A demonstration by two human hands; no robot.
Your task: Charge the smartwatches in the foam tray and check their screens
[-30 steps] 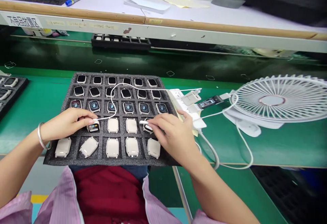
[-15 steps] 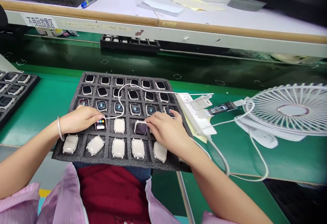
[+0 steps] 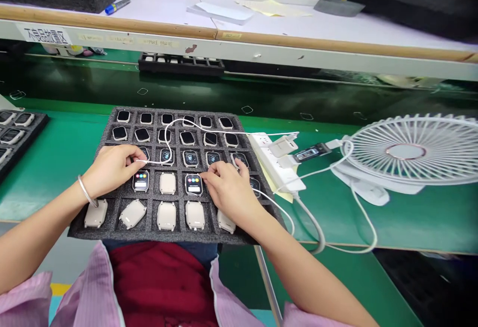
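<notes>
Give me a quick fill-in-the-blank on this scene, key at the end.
1. The left hand pinches a ____ cable that crosses the foam tray.
2. The right hand is at a watch whose screen is ____.
3. A metal bangle circles the ____ wrist.
4. A fan stands to the ____ of the tray.

Missing words: white; lit; left; right.
</notes>
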